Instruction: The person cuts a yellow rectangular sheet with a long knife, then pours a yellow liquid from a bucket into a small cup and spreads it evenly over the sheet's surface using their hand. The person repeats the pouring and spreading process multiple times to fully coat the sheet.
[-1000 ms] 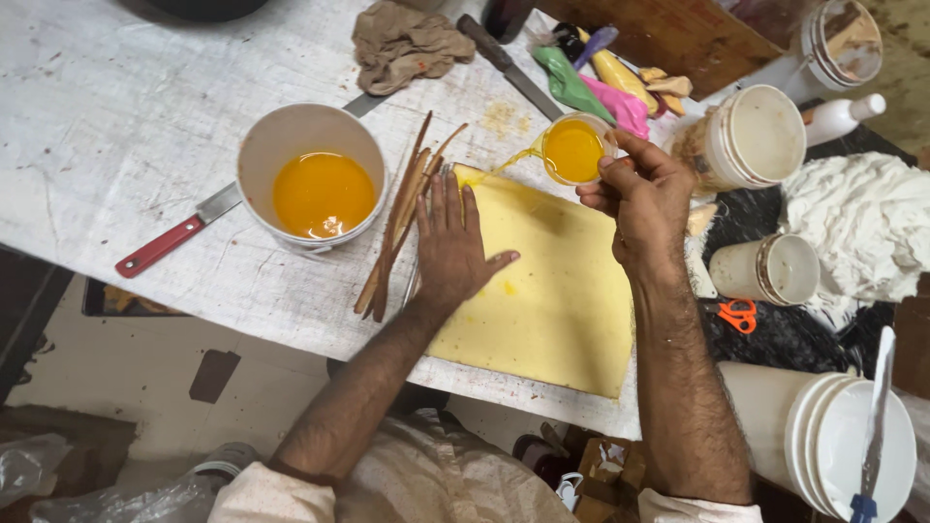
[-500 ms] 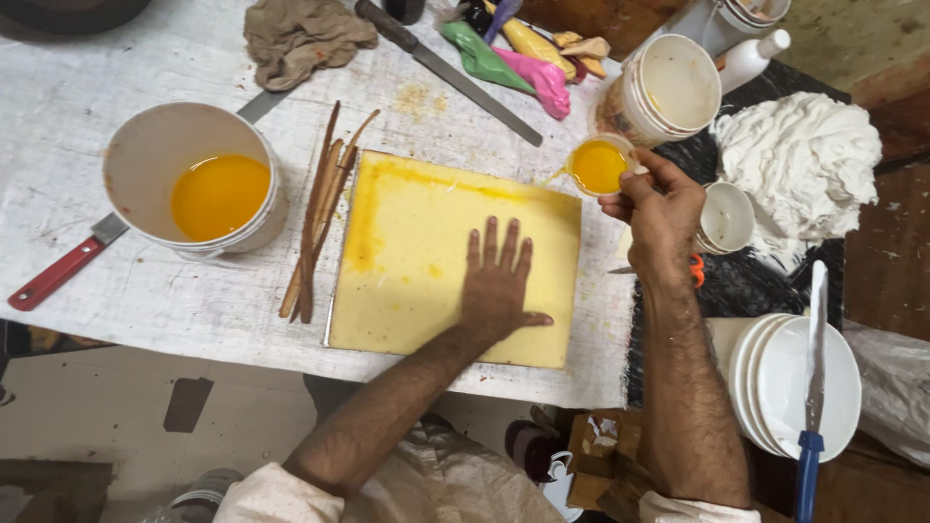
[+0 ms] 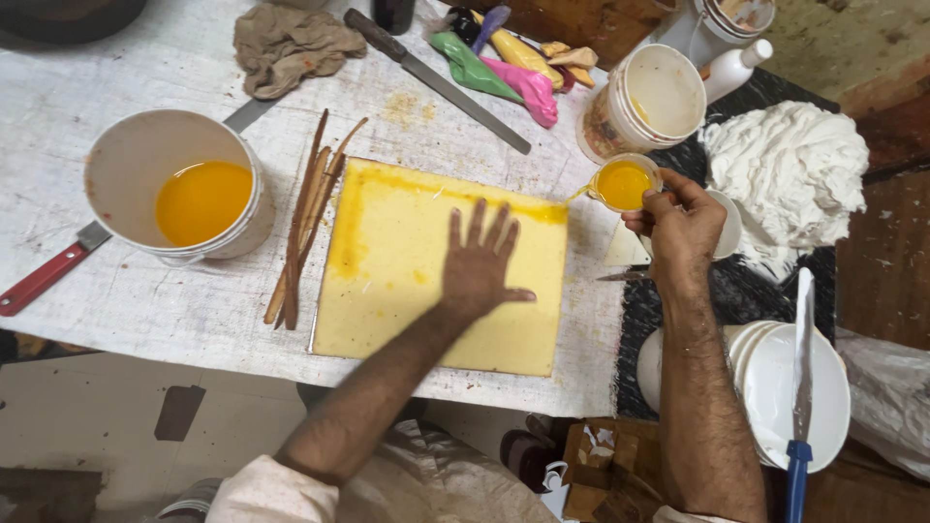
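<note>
My left hand (image 3: pixel 481 263) lies flat with fingers spread on a pale yellow slab (image 3: pixel 387 281) that rests on the white work table (image 3: pixel 97 87). An orange-yellow liquid stains the slab's top and left edges. My right hand (image 3: pixel 680 225) holds a small clear cup of orange liquid (image 3: pixel 623 183), tilted over the slab's upper right corner, and a thin stream runs from its lip. A large white bucket (image 3: pixel 179 189) with more orange liquid stands to the left of the slab.
Several wooden sticks (image 3: pixel 305 218) lie between bucket and slab. A red-handled knife (image 3: pixel 44 276), a long knife (image 3: pixel 436 79), a brown rag (image 3: pixel 291 44), coloured piping bags (image 3: pixel 499 63), a white tub (image 3: pixel 647 102), white cloth (image 3: pixel 790 174) and stacked white bowls with a blue-handled spatula (image 3: pixel 799 387) surround it.
My left hand has slid from the slab's left side toward its right. The cup has stayed tilted at the slab's far edge, now by the upper right corner.
</note>
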